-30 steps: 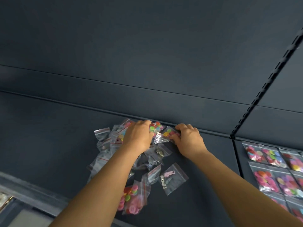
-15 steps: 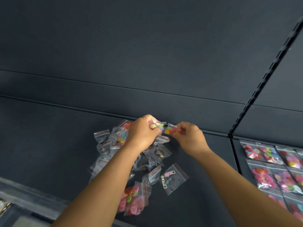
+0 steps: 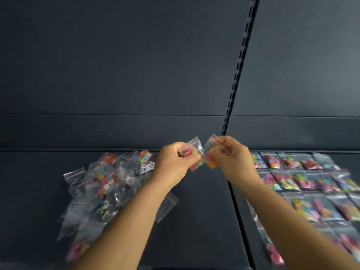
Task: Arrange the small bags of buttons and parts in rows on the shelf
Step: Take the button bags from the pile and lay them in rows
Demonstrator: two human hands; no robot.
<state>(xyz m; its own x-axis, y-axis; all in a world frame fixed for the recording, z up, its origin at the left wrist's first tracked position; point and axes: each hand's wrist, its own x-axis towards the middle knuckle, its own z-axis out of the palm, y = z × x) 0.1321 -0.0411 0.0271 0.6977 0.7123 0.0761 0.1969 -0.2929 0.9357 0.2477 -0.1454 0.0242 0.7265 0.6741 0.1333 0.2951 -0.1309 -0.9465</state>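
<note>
While the dark shelf (image 3: 194, 221) carries a loose pile (image 3: 103, 184) at left and neat rows (image 3: 303, 178) at right, the left hand (image 3: 173, 164) and right hand (image 3: 231, 158) each pinch a button bag (image 3: 191, 151) (image 3: 211, 148) in curled fingers, raised above it, bags touching.

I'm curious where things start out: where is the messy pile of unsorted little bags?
In the head view, the loose pile lies on the shelf's left section, left of the left hand.
</note>
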